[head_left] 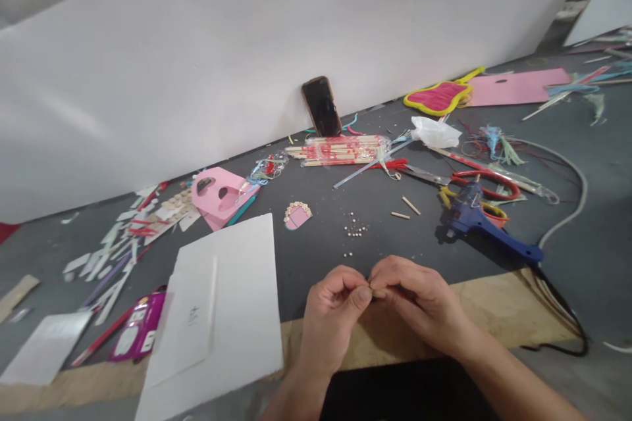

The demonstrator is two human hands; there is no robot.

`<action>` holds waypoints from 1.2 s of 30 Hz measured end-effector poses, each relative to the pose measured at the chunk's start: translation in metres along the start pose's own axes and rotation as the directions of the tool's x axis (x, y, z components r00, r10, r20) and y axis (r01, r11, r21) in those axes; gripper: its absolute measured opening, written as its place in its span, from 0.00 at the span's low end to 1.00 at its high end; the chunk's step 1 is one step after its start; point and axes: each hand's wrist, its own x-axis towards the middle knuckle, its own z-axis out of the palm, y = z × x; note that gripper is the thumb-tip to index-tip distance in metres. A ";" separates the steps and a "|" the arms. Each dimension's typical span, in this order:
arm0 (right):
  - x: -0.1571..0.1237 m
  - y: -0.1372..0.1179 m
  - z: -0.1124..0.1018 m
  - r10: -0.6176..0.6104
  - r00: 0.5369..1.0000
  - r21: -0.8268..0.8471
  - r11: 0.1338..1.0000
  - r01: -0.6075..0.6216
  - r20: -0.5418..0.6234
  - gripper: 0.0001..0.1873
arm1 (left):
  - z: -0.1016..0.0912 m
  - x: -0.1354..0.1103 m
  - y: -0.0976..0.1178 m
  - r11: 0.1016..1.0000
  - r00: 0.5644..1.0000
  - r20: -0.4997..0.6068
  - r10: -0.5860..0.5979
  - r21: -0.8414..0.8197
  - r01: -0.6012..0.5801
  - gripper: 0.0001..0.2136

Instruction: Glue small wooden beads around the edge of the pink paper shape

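My left hand (pixel 338 302) and my right hand (pixel 417 296) meet near the table's front edge, thumbs and forefingers pinched together. Something small sits between the fingertips, mostly hidden and too small to name. Just beyond them several small pale round pieces (pixel 354 231) lie scattered on the dark table. Two short wooden stick pieces (pixel 409 205) rest to the right of these. On the left is a small pink arch-shaped piece (pixel 299 216), its curved edge lined with pale round bits.
A blue glue gun (pixel 486 217) with its cord stands at right, beside red-handled scissors (pixel 486 184). Packs of wooden sticks (pixel 345 150) lie below a phone (pixel 322 105) leaning on the wall. White board (pixel 247 289), pink cutout (pixel 220 194) and scraps fill the left.
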 end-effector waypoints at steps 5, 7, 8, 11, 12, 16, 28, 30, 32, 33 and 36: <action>0.000 -0.003 -0.001 0.068 0.997 0.025 0.997 -0.067 -0.037 0.06 | 0.002 -0.001 0.001 0.998 0.999 -0.018 -0.040 -0.052 0.039 0.11; -0.001 -0.004 -0.001 0.054 0.998 0.013 0.998 -0.054 -0.026 0.06 | 0.001 -0.001 0.003 0.995 0.998 -0.008 -0.068 -0.069 0.067 0.11; -0.001 -0.004 -0.001 0.042 0.999 0.003 0.999 -0.042 -0.019 0.06 | 0.001 -0.002 0.003 0.993 0.996 -0.003 -0.084 -0.078 0.084 0.10; -0.002 -0.003 0.000 0.008 1.000 -0.027 1.000 -0.008 -0.009 0.07 | -0.001 -0.002 0.002 0.988 0.994 -0.016 -0.111 -0.105 0.109 0.09; -0.001 -0.004 0.001 0.000 1.000 -0.033 0.999 0.000 -0.013 0.07 | -0.001 -0.002 0.001 0.987 0.993 -0.025 -0.114 -0.119 0.111 0.09; -0.001 -0.004 0.002 -0.034 0.999 -0.052 0.998 0.032 -0.042 0.07 | 0.001 -0.004 -0.003 0.967 0.988 -0.047 -0.148 -0.216 0.134 0.08; 0.000 -0.005 0.003 -0.074 0.997 -0.138 0.988 0.069 -0.029 0.07 | -0.004 -0.001 0.004 0.963 0.987 0.015 -0.162 -0.216 0.161 0.08; -0.001 -0.003 0.003 -0.086 0.996 -0.152 0.985 0.081 -0.027 0.08 | -0.003 -0.001 0.004 0.965 0.985 0.010 -0.174 -0.198 0.173 0.08; -0.001 -0.002 0.004 -0.102 0.994 -0.161 0.982 0.095 -0.034 0.09 | -0.003 -0.001 0.004 0.969 0.985 -0.002 -0.173 -0.182 0.170 0.09; -0.001 -0.001 0.005 -0.105 0.994 -0.166 0.981 0.097 -0.037 0.09 | -0.003 -0.001 0.003 0.970 0.985 -0.007 -0.171 -0.177 0.167 0.09; -0.003 0.001 0.006 -0.107 0.993 -0.172 0.980 0.098 -0.047 0.11 | -0.002 -0.001 0.000 0.972 0.987 -0.017 -0.163 -0.175 0.157 0.09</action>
